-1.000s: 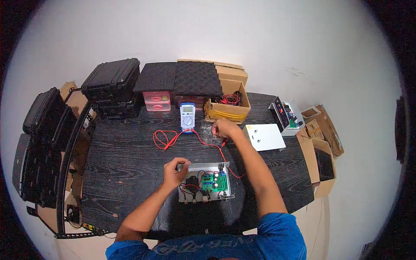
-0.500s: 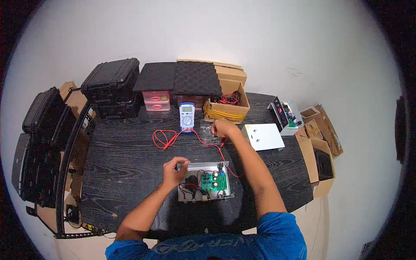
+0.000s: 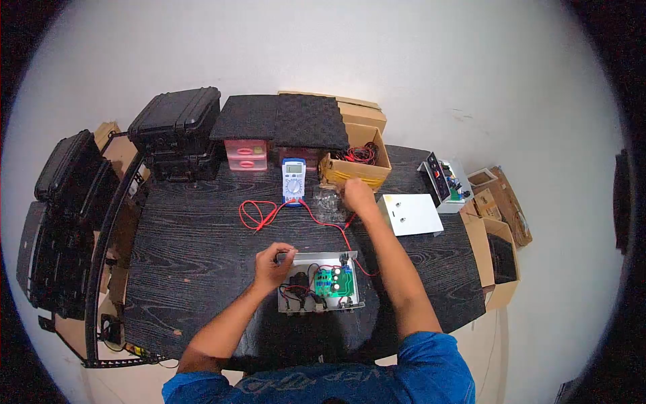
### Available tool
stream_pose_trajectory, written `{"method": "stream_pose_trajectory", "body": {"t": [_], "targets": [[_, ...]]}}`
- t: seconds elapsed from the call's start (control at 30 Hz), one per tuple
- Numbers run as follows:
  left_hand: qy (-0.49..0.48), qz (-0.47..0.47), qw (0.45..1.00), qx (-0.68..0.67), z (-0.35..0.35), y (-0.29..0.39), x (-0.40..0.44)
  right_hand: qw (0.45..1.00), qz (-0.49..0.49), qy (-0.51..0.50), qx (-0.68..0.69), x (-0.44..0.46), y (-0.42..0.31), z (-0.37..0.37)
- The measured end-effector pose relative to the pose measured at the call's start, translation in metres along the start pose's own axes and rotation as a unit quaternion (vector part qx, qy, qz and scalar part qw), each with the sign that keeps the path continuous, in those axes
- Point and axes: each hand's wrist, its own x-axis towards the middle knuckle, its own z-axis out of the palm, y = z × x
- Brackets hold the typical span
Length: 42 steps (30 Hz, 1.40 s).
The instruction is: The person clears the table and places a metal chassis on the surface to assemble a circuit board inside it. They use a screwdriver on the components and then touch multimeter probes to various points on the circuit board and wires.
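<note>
An open metal case (image 3: 321, 308) lies in front of me, with a green circuit board (image 3: 334, 281), capacitors and wires inside. At its far left corner is my left hand (image 3: 271, 266), fingers curled and thumb and forefinger pinched together; what they hold, if anything, is too small to make out. Farther off, my right hand (image 3: 360, 197) is closed beside a clear plastic bag (image 3: 328, 204) with small parts. Its fingertips are mostly hidden. A blue and white multimeter (image 3: 293, 182) lies beyond the case, its red test lead (image 3: 323, 224) running past my right hand.
Right of my right arm sits a white metal cover (image 3: 410, 215); behind it stands another opened unit (image 3: 446, 183). A cardboard box of cables (image 3: 369, 172), pink drawers (image 3: 247, 156) and black hard cases (image 3: 176, 128) line the back of the dark table (image 3: 195, 269).
My right hand has moved slightly right and away from me, uncovering more of the plastic bag. My left hand stays at the case's corner. The whole view has shifted slightly.
</note>
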Motion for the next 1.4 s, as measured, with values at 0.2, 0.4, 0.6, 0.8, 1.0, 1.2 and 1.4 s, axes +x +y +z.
{"method": "stream_pose_trajectory", "body": {"t": [0.2,0.4,0.6,0.8,1.0,1.2,1.4], "targets": [[0.001,-0.003,1.0,-0.003,-0.001,0.002,-0.001,0.999,0.034,-0.037,-0.014,0.004,0.012,0.025],[-0.001,-0.013,1.0,-0.002,-0.002,0.007,0.0,0.999,0.042,0.008,-0.008,0.008,0.012,0.04],[-0.005,-0.005,1.0,0.002,-0.003,0.005,0.001,0.999,0.039,0.011,-0.027,0.005,-0.004,0.029],[-0.003,0.004,1.0,-0.011,-0.003,0.005,0.0,1.0,-0.004,-0.027,0.016,0.021,0.026,0.054],[-0.008,-0.009,1.0,-0.003,-0.002,0.002,0.0,0.996,-0.022,-0.077,0.031,0.019,0.02,0.038],[-0.013,-0.011,1.0,-0.004,-0.004,0.003,0.0,0.996,-0.029,-0.082,0.026,0.02,0.018,0.034],[-0.012,-0.018,1.0,-0.01,-0.004,0.009,0.001,0.978,-0.04,-0.176,0.106,0.015,0.02,0.023]]}}
